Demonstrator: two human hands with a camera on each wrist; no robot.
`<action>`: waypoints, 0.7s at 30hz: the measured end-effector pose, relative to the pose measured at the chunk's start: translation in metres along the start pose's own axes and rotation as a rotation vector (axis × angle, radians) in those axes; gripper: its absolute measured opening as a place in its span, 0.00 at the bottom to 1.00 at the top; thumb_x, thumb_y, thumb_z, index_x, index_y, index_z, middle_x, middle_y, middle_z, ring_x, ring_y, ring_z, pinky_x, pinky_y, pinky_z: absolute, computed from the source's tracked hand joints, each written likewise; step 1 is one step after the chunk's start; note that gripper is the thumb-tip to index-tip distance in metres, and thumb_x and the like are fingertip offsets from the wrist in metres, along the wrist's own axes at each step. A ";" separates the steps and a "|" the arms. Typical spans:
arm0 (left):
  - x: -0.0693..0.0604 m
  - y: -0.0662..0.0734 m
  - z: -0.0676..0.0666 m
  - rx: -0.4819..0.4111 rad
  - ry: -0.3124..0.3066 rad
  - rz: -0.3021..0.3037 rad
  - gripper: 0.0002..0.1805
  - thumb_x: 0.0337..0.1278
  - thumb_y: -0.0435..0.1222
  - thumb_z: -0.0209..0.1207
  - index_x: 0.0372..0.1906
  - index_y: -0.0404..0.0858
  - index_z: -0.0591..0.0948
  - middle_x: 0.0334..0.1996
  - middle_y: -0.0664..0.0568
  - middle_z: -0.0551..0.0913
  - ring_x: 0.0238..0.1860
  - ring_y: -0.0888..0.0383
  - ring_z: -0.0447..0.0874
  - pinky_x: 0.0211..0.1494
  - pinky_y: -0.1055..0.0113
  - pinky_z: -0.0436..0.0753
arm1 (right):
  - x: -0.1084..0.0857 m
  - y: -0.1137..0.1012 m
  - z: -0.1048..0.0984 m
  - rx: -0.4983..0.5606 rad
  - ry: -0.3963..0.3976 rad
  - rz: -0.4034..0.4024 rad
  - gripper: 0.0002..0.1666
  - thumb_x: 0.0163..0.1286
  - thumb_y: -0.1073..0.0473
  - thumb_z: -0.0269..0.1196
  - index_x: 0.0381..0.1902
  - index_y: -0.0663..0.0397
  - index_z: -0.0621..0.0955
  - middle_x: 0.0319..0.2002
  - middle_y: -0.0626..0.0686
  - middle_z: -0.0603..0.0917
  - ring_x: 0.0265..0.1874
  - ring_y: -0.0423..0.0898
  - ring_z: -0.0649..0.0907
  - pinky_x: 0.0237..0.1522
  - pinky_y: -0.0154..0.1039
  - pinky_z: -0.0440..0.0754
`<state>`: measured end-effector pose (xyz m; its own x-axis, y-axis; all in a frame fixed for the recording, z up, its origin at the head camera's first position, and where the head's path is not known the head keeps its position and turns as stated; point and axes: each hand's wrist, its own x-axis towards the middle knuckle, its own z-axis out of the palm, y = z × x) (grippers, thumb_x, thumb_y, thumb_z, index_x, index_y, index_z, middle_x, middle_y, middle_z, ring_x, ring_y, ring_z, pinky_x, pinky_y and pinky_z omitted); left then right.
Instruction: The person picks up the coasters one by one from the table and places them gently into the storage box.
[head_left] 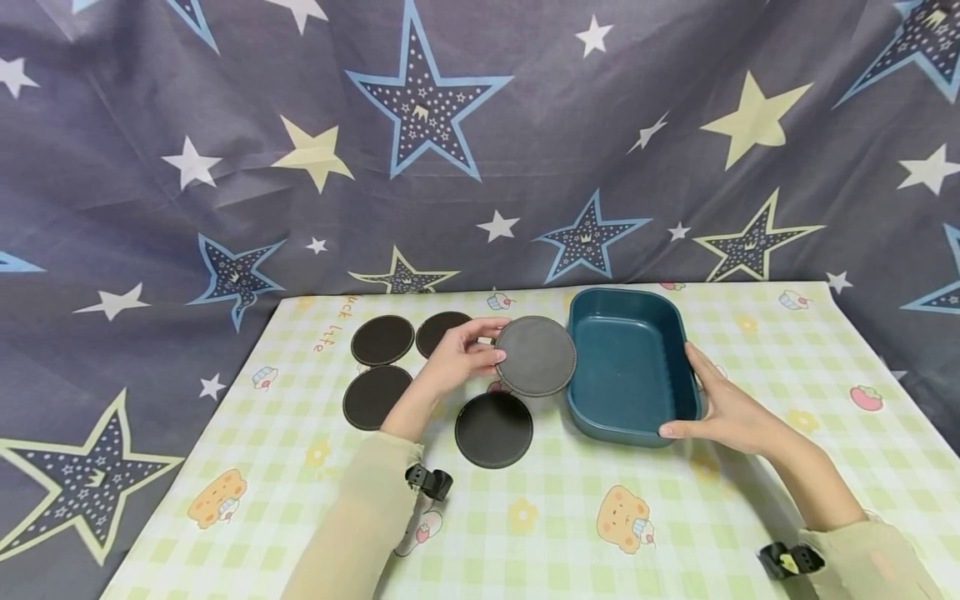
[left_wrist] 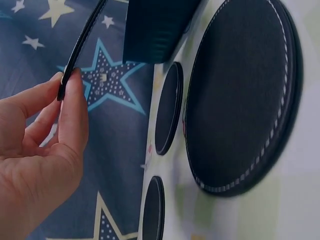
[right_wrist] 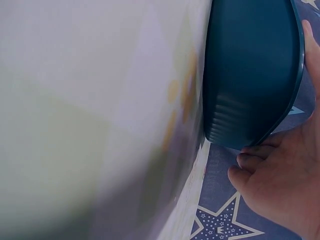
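My left hand (head_left: 457,357) pinches a round coaster (head_left: 536,356) by its edge, thumb on one face and fingers on the other. In the head view its grey face is towards me, raised above the table beside the left rim of a teal plastic bin (head_left: 628,371). In the left wrist view this coaster (left_wrist: 80,50) shows edge-on. My right hand (head_left: 723,408) holds the bin at its near right corner, thumb at the front rim and fingers along the right side. The right wrist view shows the hand (right_wrist: 280,175) against the bin's wall (right_wrist: 250,75).
Black stitched coasters lie flat on the checked tablecloth (head_left: 262,467): one (head_left: 493,429) in front of my left hand, and others (head_left: 382,340), (head_left: 377,397) to its left. Another coaster (head_left: 438,330) is partly behind that hand. A star-patterned curtain (head_left: 247,208) hangs behind the table.
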<state>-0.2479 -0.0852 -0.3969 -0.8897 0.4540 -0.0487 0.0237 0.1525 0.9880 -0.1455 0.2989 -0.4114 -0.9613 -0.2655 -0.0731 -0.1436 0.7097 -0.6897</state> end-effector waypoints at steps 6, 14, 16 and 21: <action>0.008 0.002 0.016 -0.033 -0.014 0.012 0.29 0.63 0.25 0.61 0.69 0.37 0.73 0.56 0.40 0.78 0.40 0.69 0.85 0.42 0.70 0.90 | -0.001 0.001 0.000 0.009 -0.002 0.003 0.77 0.55 0.46 0.75 0.80 0.57 0.33 0.79 0.69 0.37 0.76 0.74 0.45 0.67 0.78 0.54; 0.021 0.005 0.038 -0.038 -0.016 -0.011 0.28 0.63 0.26 0.61 0.69 0.39 0.74 0.59 0.38 0.78 0.40 0.66 0.85 0.48 0.63 0.90 | -0.001 0.003 0.000 0.009 -0.002 -0.003 0.77 0.55 0.46 0.75 0.80 0.57 0.33 0.79 0.69 0.37 0.76 0.74 0.45 0.67 0.78 0.54; 0.025 0.006 0.043 -0.053 -0.008 -0.024 0.28 0.63 0.25 0.61 0.68 0.39 0.74 0.59 0.38 0.78 0.39 0.67 0.84 0.46 0.65 0.90 | 0.000 0.003 -0.001 0.009 -0.003 -0.006 0.76 0.55 0.46 0.75 0.80 0.57 0.33 0.79 0.69 0.37 0.76 0.74 0.45 0.67 0.78 0.54; 0.034 0.007 0.058 -0.065 0.008 -0.048 0.28 0.63 0.25 0.61 0.68 0.40 0.75 0.58 0.40 0.78 0.37 0.66 0.83 0.42 0.69 0.90 | 0.001 0.003 -0.001 0.011 -0.004 -0.014 0.76 0.55 0.46 0.75 0.80 0.58 0.33 0.79 0.69 0.37 0.76 0.73 0.45 0.68 0.78 0.53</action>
<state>-0.2515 -0.0176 -0.3997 -0.8927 0.4405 -0.0952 -0.0484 0.1162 0.9920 -0.1468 0.3016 -0.4124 -0.9582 -0.2785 -0.0663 -0.1547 0.6985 -0.6987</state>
